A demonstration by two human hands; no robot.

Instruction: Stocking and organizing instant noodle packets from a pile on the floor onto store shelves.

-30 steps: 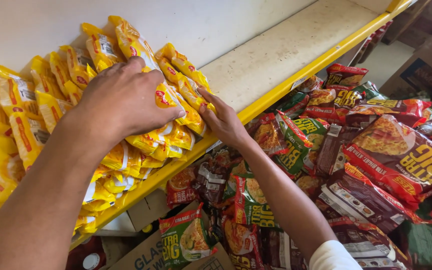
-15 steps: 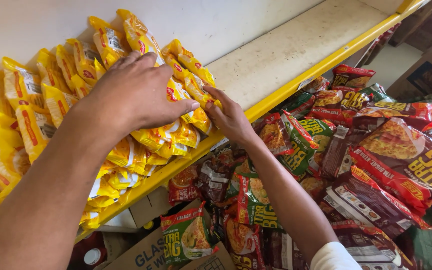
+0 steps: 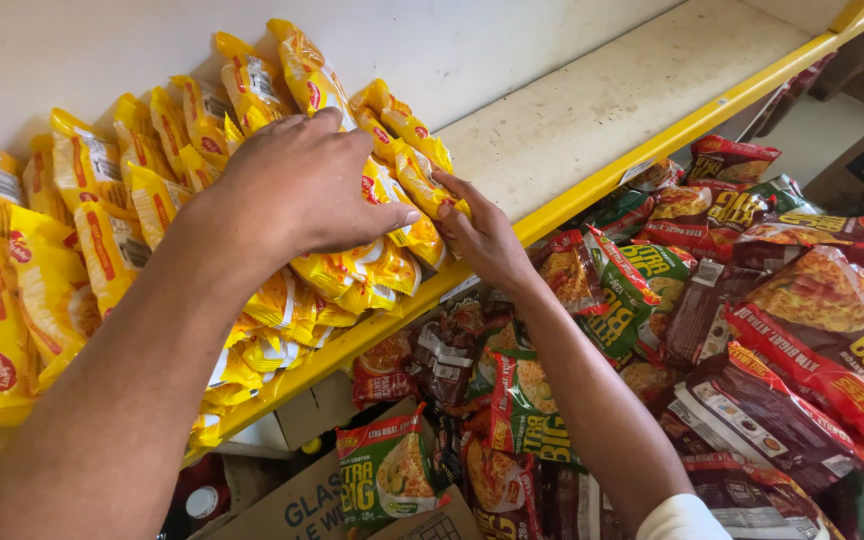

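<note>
A row of yellow snack packets (image 3: 132, 170) leans on a white shelf with a yellow front edge (image 3: 652, 150). My left hand (image 3: 297, 190) lies palm down on top of the packets near the row's right end, fingers curled over them. My right hand (image 3: 482, 235) presses flat against the side of the last yellow packet (image 3: 422, 180), its palm at the shelf edge. Neither hand lifts a packet clear of the row.
The right part of the shelf board (image 3: 612, 95) is bare. Below the shelf lies a heap of red, green and brown snack bags (image 3: 752, 310). Cardboard boxes (image 3: 322, 500) stand under the shelf at the bottom left.
Both hands have stayed on the yellow packets and pushed the row's right end slightly tighter together; the view has shifted a little.
</note>
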